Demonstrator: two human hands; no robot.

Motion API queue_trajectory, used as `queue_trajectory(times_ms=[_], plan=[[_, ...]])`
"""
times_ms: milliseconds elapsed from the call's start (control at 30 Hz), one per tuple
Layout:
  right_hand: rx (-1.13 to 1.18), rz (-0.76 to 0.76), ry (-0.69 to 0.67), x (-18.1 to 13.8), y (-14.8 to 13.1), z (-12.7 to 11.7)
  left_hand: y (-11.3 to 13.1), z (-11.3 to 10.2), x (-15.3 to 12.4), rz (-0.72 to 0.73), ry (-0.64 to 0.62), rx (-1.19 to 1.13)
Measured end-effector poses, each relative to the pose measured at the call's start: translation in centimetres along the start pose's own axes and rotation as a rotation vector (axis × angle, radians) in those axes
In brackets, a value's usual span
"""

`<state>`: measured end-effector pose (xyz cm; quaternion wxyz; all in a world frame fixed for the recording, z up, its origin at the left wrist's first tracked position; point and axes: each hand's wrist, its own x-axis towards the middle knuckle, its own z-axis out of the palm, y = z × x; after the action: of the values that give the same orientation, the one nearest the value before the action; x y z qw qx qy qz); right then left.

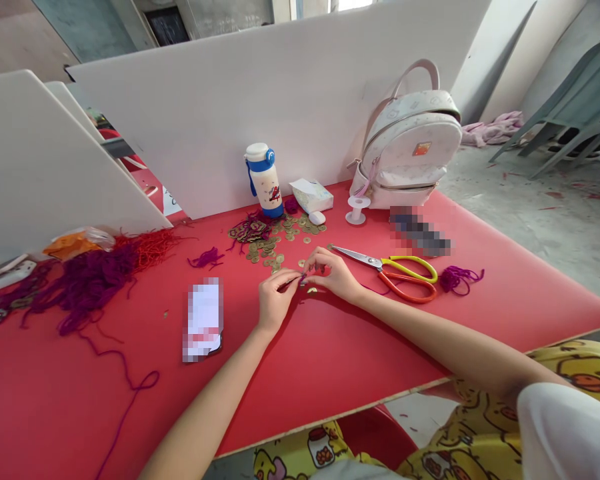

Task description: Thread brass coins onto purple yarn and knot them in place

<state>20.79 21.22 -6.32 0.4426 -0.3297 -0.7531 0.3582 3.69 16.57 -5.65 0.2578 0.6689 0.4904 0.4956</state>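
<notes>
My left hand (276,300) and my right hand (336,277) meet above the red table, fingertips pinched close together. Between them is a short bit of purple cord (303,275), mostly covered by the fingers; a purple strand also shows below my right wrist. A shiny gold-coloured piece (313,291) lies just under the fingertips. Beyond my hands are several loose brass coins (265,249) with holes. Right of my right hand rest scissors (380,262) with one yellow and one orange handle, blades slightly apart, beside a small purple cord bundle (457,280).
A phone (203,320) lies left of my left hand. Purple yarn (93,283) and red strands (150,248) are heaped farther left. Along the white back panel (220,120) stand a bottle (266,183), a tissue pack (313,195), a white spool (356,212) and a backpack (410,150).
</notes>
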Motion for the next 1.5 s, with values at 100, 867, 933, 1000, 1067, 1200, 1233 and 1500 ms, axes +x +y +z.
queue_trajectory(times_ms=[100,867,933,1000,1067,1200,1233,1500], plan=[[-0.009,-0.009,-0.005,0.0,0.0,0.0,0.0,0.0,0.0,0.001,0.004,-0.005],[0.497,0.349,-0.282,0.8,0.2,-1.1,-0.5,0.0,0.2,-0.073,-0.082,-0.160],[0.533,0.345,-0.295,0.7,0.2,-1.1,-0.6,0.0,0.2,-0.081,-0.077,-0.161],[0.575,0.339,-0.290,0.7,0.2,-1.1,-0.7,0.0,0.2,-0.094,-0.076,-0.172],[0.638,0.339,-0.285,0.6,0.3,-0.9,-0.8,0.1,0.2,-0.099,-0.075,-0.178],[0.805,0.375,-0.263,0.5,0.6,-0.4,-0.9,0.1,0.2,-0.116,-0.077,-0.180],[0.845,0.390,-0.254,0.5,0.7,-0.4,-0.9,0.1,0.3,-0.122,-0.075,-0.179],[1.101,0.569,-0.257,0.7,-0.2,-1.3,-0.7,0.3,0.4,-0.161,-0.047,-0.191]])
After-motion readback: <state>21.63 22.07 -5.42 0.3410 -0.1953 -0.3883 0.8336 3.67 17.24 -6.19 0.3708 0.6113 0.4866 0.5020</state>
